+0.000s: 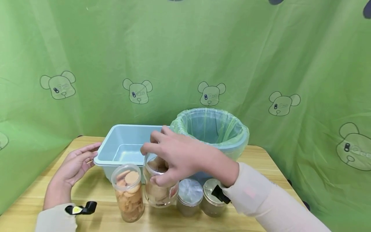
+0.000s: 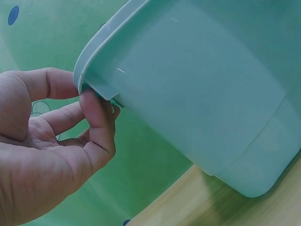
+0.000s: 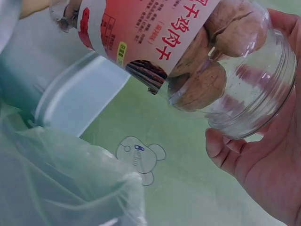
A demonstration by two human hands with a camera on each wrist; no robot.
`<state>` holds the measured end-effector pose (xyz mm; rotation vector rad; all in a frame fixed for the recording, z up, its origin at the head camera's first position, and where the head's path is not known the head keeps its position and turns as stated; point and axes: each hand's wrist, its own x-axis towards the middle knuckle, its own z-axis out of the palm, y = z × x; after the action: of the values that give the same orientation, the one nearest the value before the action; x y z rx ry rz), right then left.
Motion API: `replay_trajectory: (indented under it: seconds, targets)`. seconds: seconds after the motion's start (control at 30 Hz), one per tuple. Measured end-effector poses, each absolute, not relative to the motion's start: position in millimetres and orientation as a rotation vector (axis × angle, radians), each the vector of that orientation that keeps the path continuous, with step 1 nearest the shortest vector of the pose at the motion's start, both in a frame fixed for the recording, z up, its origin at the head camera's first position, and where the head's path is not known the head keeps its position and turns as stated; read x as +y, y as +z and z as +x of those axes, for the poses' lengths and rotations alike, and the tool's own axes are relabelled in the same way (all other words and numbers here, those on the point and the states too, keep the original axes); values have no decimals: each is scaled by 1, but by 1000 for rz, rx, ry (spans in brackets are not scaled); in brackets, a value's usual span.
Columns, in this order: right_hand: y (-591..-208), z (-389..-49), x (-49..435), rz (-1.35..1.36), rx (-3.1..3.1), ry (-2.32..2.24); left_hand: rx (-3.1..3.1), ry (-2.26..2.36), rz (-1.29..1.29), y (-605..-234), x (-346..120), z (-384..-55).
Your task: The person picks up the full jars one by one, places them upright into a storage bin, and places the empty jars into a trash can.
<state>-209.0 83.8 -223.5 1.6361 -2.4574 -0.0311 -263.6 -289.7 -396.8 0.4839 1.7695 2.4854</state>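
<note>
My right hand [image 1: 181, 156] holds a clear jar [image 1: 160, 193] from above, fingers and thumb spread around its mouth. Large brown walnuts [image 3: 200, 87] show inside it, and a red and white label [image 3: 141, 28] wraps its side. Screw threads show at the jar's mouth in the right wrist view. At the left, my left hand [image 1: 78, 164] pinches the rim corner of a light blue plastic basin [image 2: 188, 80] between thumb and fingers. Only the bare floor of the basin shows in the head view.
A clear jar of orange round chips [image 1: 128, 196] stands left of the walnut jar. Right of it are two short lidded tubs [image 1: 189, 196], partly behind my wrist. Behind them stands a blue bin [image 1: 210, 129] lined with a green bag. A green printed curtain [image 1: 174, 48] hangs behind the wooden table.
</note>
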Motion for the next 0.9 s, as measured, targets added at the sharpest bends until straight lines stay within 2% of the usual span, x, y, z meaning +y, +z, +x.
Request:
replay_trajectory:
  seconds: [0.47, 0.9]
  targets:
    - [-189, -217, 72, 1565, -2511, -23, 1746, 2489, 507, -396, -289, -263]
    - [-179, -245, 57, 1390, -2580, -26, 1784, 2479, 484, -394, -289, -263]
